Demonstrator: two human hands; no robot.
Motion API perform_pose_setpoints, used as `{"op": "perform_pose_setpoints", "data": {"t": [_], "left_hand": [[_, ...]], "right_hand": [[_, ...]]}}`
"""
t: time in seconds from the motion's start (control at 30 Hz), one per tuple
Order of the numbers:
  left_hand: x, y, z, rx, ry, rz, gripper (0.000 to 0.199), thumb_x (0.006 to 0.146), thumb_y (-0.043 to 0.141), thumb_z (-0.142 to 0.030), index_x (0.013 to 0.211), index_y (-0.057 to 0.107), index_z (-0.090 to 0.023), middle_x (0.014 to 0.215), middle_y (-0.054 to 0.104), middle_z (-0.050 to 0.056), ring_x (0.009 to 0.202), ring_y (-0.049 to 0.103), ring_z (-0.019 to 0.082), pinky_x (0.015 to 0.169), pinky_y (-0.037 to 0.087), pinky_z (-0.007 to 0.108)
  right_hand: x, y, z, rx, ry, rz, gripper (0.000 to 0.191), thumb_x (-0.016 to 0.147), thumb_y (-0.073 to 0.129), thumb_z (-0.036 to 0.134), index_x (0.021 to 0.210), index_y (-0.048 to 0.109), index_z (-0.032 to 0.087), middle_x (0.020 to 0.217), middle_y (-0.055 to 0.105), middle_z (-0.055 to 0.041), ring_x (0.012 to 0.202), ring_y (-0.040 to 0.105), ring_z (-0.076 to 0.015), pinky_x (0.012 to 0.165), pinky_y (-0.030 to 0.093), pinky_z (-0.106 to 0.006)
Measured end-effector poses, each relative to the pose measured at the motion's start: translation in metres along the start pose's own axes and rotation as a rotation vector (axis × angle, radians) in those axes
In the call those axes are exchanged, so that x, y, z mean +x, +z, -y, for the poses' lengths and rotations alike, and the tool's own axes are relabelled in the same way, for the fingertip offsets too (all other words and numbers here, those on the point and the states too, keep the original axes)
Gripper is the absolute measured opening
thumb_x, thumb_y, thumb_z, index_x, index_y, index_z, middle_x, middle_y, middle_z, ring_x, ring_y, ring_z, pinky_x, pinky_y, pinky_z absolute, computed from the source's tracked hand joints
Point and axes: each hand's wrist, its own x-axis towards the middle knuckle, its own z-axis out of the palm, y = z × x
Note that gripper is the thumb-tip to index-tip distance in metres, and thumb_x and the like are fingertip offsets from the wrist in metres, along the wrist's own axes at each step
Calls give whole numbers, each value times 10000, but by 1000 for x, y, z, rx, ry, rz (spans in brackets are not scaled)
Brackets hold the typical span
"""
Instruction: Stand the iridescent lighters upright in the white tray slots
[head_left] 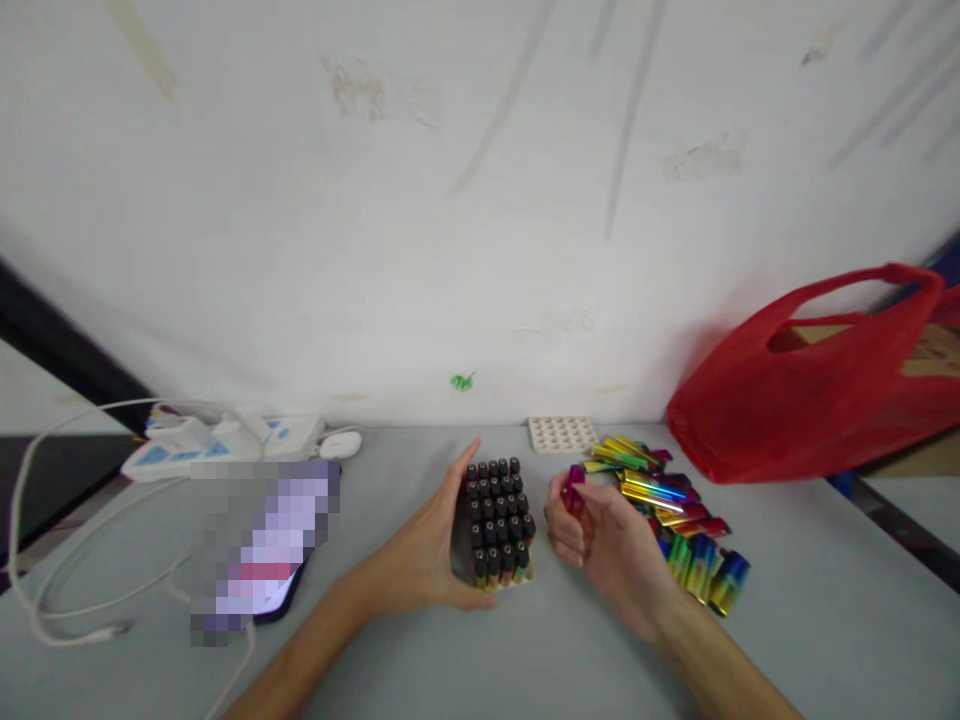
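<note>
From afar I see the right hand (600, 535) pinching a magenta tube (575, 484), fingertips closed, right of the black-topped tubes (501, 506); the left hand (433, 548) spreads wide around these, its grip unclear to me. Shiny tubes (651, 488), a red bag (810, 390), right; phone (281, 560), white cables (105, 634), left.

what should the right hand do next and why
Probably carry the shiny magenta piece to the near right corner of the black-topped tubes: the right hand holds it, the left hand cups their left side, and pale tray shows at that corner.
</note>
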Motion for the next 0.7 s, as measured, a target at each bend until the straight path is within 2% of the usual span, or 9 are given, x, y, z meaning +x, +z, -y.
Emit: {"op": "perform_pose_setpoints", "data": {"t": [0.1, 0.23, 0.33, 0.43, 0.7], "left_hand": [[0, 0, 1, 2, -1, -8, 1646, 636, 1068, -291, 1754, -133, -419, 1782, 326, 168, 1644, 316, 475, 1356, 155, 691], [0, 0, 1, 16, -10, -6, 1657, 627, 1072, -293, 1756, -136, -402, 1778, 334, 171, 1641, 321, 474, 1359, 169, 671], [0, 0, 0, 26, -20, -9, 1654, 625, 1072, -281, 1755, -130, -396, 1774, 344, 167, 1638, 334, 460, 1358, 194, 655], [0, 0, 0, 27, -19, 0, 1655, 628, 1069, -279, 1752, -140, -395, 1775, 344, 164, 1633, 351, 449, 1356, 210, 643], [0, 0, -1, 35, -30, -12, 1652, 617, 1062, -270, 1762, -123, -382, 1772, 339, 153, 1632, 340, 462, 1367, 206, 610]], "right_hand": [[1, 0, 4, 12, 22, 24, 487, 925, 719, 628, 715, 591, 208, 658, 372, 53, 604, 308, -135, 563, 348, -258], [5, -5, 3, -59, 14, 21, 627, 924, 666, 732, 631, 391, 250, 628, 293, 71, 571, 239, -129, 533, 319, -261], [5, -8, 0, -111, 47, 6, 640, 902, 667, 764, 659, 353, 261, 611, 206, 107, 535, 121, -108, 467, 199, -245], [3, -8, -4, -166, 70, -6, 628, 905, 663, 737, 656, 338, 261, 591, 171, 118, 525, 66, -99, 447, 67, -246], [-1, -4, -18, -171, 119, -29, 516, 891, 586, 623, 634, 317, 267, 552, 162, 119, 486, 84, -89, 453, 62, -267]]}}
